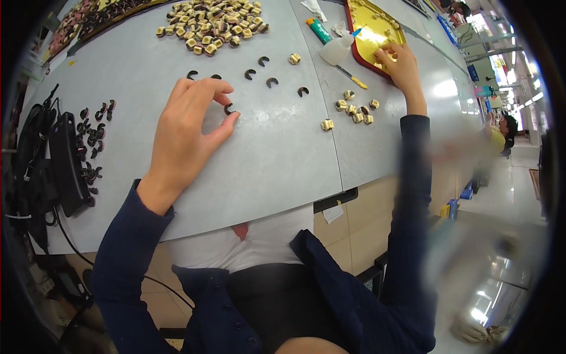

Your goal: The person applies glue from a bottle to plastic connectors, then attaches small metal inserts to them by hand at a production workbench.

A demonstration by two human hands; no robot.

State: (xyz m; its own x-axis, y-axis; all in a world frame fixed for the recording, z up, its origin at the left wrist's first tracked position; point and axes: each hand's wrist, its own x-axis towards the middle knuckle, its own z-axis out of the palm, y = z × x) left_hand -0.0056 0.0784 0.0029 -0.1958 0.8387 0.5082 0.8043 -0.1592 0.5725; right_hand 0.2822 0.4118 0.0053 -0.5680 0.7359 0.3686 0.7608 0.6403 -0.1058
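Observation:
My left hand (187, 118) is over the middle of the grey table, thumb and fingertips closing on a small black C-shaped piece (229, 109). Similar black C-shaped pieces (250, 74) lie scattered just beyond it, a couple partly behind the fingers. At the far right my right hand (403, 66) reaches over the red-rimmed yellow tray (355, 47), its thumb and finger pinched together near the tray's floor. What they hold, if anything, is too small to make out. Small cream-and-dark blocks (356, 112) sit in a loose group left of my right forearm.
A large heap of cream-and-dark blocks (215, 23) covers the far table. Black curved pieces (91, 135) cluster at left beside a black device (66, 165) with cables. A white squeeze bottle (337, 51), a green tube (319, 30) and a yellow-handled tool (354, 78) lie by the tray.

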